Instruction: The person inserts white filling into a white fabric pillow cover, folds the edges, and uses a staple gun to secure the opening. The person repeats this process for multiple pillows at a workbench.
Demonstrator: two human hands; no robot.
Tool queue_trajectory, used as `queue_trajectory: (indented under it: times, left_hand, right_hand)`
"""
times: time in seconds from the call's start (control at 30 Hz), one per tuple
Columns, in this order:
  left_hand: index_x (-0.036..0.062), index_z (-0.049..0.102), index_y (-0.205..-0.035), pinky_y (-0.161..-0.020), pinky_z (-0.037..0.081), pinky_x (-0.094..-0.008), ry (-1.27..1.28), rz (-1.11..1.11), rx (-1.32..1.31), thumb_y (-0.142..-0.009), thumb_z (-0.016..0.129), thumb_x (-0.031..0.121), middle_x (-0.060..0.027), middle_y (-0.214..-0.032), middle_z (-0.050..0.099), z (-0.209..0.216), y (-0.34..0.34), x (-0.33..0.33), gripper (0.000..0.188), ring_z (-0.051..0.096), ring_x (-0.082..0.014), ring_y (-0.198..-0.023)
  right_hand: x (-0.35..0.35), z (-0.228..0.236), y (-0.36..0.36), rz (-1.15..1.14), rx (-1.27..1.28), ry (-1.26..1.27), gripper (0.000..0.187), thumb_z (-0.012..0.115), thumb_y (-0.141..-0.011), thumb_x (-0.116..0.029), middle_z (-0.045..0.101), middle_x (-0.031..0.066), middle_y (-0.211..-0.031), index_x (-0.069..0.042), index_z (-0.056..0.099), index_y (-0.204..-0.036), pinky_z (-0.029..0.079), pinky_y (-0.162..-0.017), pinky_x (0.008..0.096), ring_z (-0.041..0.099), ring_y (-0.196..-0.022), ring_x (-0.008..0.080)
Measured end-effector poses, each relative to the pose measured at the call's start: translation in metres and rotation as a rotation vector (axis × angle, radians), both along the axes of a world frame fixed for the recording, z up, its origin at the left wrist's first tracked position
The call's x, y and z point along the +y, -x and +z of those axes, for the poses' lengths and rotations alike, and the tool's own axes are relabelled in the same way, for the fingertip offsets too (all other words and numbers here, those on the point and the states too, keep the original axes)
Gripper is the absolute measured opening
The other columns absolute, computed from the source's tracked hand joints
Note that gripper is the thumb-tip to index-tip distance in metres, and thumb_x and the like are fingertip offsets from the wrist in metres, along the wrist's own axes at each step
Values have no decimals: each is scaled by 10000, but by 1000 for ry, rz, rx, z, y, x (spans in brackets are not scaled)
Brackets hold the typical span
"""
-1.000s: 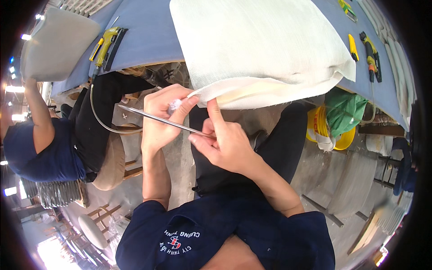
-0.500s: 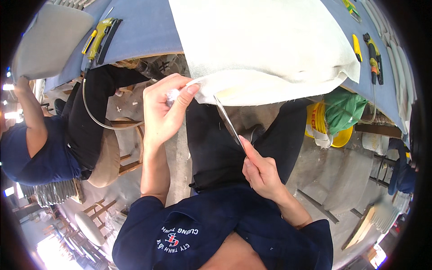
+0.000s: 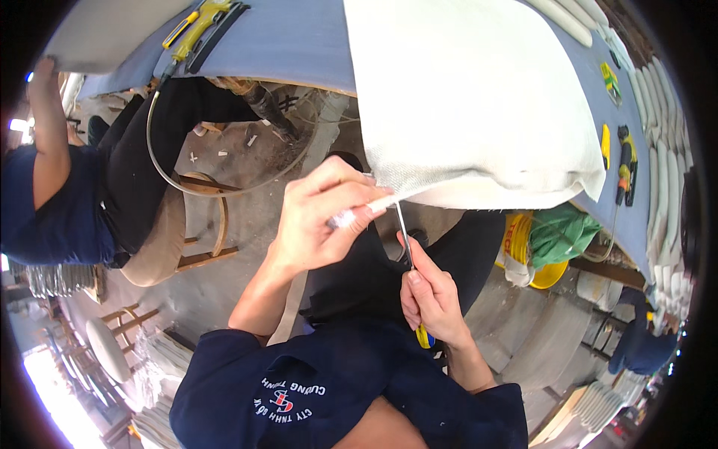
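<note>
The left hand (image 3: pixel 318 221) pinches the lower corner of a white woven fabric cover (image 3: pixel 471 112) between thumb and fingertips, just where the cloth hangs over the edge of the blue-topped table (image 3: pixel 292 45). The right hand (image 3: pixel 430 299), below and slightly right of those fingers, is closed around a thin metal tool with a yellow and blue handle (image 3: pixel 410 254), whose tip rises to the fabric edge right beside the left fingertips. Further from the fingers, a yellow-handled tool (image 3: pixel 196 19) lies on the table, a seated person in a blue shirt (image 3: pixel 56 202) is far left, and a yellow bucket with green cloth (image 3: pixel 550 251) stands on the concrete floor to the right.
</note>
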State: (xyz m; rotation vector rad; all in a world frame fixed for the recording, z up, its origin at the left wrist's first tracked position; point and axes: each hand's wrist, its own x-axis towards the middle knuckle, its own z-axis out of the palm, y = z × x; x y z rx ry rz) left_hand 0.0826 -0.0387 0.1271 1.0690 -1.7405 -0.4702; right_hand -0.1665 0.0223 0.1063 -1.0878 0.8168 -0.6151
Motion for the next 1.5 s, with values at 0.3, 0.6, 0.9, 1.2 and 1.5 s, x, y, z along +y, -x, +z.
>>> queue_trajectory:
  times: [0.3,0.6,0.9,1.2,1.5]
  left_hand:
    - [107,839,-1109,-667,551,-301,10,23,0,-846,718,72,-114,-1045,726,-17,1,11,292,697,-198,-786]
    - [36,714,-1302,-687,475,-273,-89,-27,299,-919,719,59,-122,-1281,629,-22,-8,4,384,565,-128,-758]
    - [11,635,-1434,-749,487,-267,-156,0,320,-921,635,-45,-176,-1507,577,-35,-12,4,516,622,-145,-933]
    - [82,684,-1411,-797,591,-335,-131,127,123,-859,639,-97,-148,-1414,648,-34,-6,5,581,735,-236,-933]
    - [145,651,-1454,-699,601,-359,-59,170,132,-839,678,-63,-116,-1299,650,-28,-1,-5,650,738,-266,-850]
  right_hand:
    - [-36,52,5,118,169,-143,559,383,-1158,-129,471,-7,-619,-93,268,-1704,459,-442,239,459,-452,65]
    - [-7,37,11,-1,-3,-202,695,372,-1167,-161,497,26,-628,-166,-34,-1732,476,-443,254,475,-445,100]
    - [-17,38,6,29,57,-188,603,347,-1168,-110,453,26,-664,-170,149,-1734,471,-448,249,419,-455,93]
    - [-6,40,-20,-56,33,-235,628,346,-1174,-152,475,50,-695,-207,77,-1739,480,-434,268,439,-457,104]
    - [-28,43,16,59,211,-23,580,391,-1136,-59,458,-9,-613,-111,281,-1703,437,-413,237,416,-443,57]
